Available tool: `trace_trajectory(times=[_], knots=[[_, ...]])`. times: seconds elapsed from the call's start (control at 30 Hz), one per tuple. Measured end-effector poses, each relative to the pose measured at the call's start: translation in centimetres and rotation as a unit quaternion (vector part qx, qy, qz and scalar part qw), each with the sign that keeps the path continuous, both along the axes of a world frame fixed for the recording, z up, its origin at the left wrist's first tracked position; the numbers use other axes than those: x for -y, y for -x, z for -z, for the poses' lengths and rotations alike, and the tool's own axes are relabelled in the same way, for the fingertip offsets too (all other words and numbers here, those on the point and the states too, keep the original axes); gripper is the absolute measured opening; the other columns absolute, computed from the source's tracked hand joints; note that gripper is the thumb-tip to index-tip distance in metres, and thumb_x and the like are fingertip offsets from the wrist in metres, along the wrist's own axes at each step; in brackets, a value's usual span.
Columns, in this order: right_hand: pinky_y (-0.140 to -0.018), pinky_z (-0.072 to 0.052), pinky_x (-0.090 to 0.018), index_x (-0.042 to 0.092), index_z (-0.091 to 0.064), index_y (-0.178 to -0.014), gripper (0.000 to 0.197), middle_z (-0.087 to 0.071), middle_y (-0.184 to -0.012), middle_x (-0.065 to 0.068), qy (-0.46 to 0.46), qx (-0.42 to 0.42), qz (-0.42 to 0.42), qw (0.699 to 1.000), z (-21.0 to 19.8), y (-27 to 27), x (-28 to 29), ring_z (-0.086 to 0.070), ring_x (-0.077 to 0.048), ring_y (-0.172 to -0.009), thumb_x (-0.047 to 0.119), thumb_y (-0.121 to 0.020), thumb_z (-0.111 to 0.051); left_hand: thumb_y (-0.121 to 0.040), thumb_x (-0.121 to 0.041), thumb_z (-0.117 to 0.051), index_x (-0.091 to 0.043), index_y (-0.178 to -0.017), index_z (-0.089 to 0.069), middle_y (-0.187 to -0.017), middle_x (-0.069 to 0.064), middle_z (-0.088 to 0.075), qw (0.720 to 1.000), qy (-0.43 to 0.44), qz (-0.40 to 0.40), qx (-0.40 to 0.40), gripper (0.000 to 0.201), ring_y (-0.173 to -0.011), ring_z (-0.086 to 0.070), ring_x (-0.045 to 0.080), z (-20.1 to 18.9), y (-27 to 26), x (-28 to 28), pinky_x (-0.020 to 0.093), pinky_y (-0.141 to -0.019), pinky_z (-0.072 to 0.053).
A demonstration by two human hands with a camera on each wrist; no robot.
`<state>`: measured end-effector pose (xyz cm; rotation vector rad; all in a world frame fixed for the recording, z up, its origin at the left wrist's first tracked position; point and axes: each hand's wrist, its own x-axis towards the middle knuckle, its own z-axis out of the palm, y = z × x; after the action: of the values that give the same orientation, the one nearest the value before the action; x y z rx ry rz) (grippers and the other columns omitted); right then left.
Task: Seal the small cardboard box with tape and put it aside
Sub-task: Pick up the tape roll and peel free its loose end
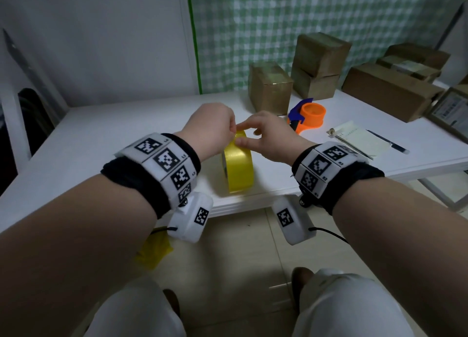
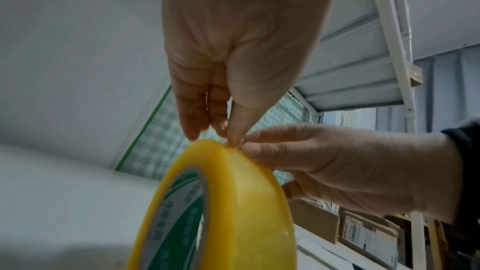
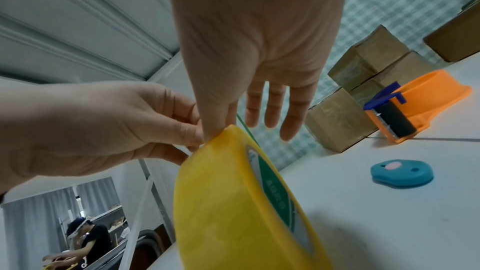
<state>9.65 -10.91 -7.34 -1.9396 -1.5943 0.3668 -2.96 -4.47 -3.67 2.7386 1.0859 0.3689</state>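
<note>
- A white worktop (image 1: 126, 134) is carrying everything.
- A yellow tape roll (image 1: 239, 169) is standing on edge near its front edge.
- An orange tape dispenser (image 1: 310, 117) is sitting beside a small cardboard box (image 1: 269, 88).
- A notepad (image 1: 359, 139) and pen (image 1: 390, 143) are lying farther right.
- A blue cutter (image 3: 401, 174) is lying flat.

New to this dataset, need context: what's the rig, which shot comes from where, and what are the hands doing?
There is no robot. A person wears one camera on the head and one on each wrist. The wide picture is the head view, and the two close ones look along each hand. On the white table a yellow tape roll stands on edge. The left hand and the right hand both pinch at its top, apparently seeking the tape's end. Behind are cardboard boxes, an orange tape dispenser and a notepad.
</note>
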Motion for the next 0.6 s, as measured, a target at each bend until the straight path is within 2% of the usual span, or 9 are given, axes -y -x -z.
trace_trajectory(times=[0.1,0.2,0.3,0.47,0.6], knots=[[-0.079,-0.038,-0.017,0.018,-0.067,-0.117,0.036,-0.059,-0.124,-0.006,-0.021,0.002,0.006,1.0,0.1,0.0,0.1,-0.052,-0.01,-0.093,0.03,-0.083,-0.07,-0.088,-0.007,-0.054,-0.007,-0.097,-0.065,-0.105,0.013,-0.062,0.998,-0.052,0.019,-0.022,0.014,-0.098,-0.06,0.031,1.0,-0.2,0.2,0.038,-0.081,-0.046],[-0.067,-0.034,-0.019,0.02,-0.068,-0.112,0.032,-0.063,-0.12,-0.003,-0.039,0.007,0.017,0.999,0.3,-0.1,0.2,-0.049,-0.006,-0.09,0.031,-0.082,-0.071,-0.09,-0.006,-0.052,-0.005,-0.101,-0.06,-0.106,0.014,-0.059,0.996,-0.08,0.038,-0.02,0.014,-0.097,-0.058,0.032,1.7,0.0,0.3,0.038,-0.078,-0.045],[-0.067,-0.032,-0.02,0.019,-0.069,-0.108,0.029,-0.065,-0.117,-0.001,-0.053,0.012,0.024,0.998,0.5,-0.2,0.0,-0.049,-0.005,-0.09,0.033,-0.082,-0.07,-0.093,-0.01,-0.05,-0.005,-0.104,-0.057,-0.109,0.015,-0.058,0.995,-0.082,0.054,0.0,0.013,-0.099,-0.057,0.032,2.0,0.6,0.1,0.037,-0.079,-0.043],[-0.065,-0.021,-0.019,0.014,-0.07,-0.096,0.021,-0.066,-0.102,-0.006,-0.103,0.043,0.022,0.994,1.2,0.2,-0.4,-0.047,-0.009,-0.088,0.03,-0.084,-0.068,-0.096,-0.017,-0.045,-0.003,-0.106,-0.055,-0.109,0.015,-0.059,0.995,-0.071,0.06,0.039,0.019,-0.098,-0.056,0.033,2.5,1.3,-0.1,0.035,-0.078,-0.04],[-0.065,-0.019,-0.019,0.01,-0.069,-0.092,0.015,-0.063,-0.093,-0.003,-0.135,0.083,0.027,0.987,1.3,0.4,-0.8,-0.055,-0.021,-0.095,0.023,-0.088,-0.063,-0.097,-0.017,-0.044,-0.003,-0.107,-0.054,-0.11,0.015,-0.06,0.993,-0.072,0.06,0.071,0.02,-0.098,-0.056,0.032,3.1,1.4,-0.3,0.033,-0.077,-0.038]])
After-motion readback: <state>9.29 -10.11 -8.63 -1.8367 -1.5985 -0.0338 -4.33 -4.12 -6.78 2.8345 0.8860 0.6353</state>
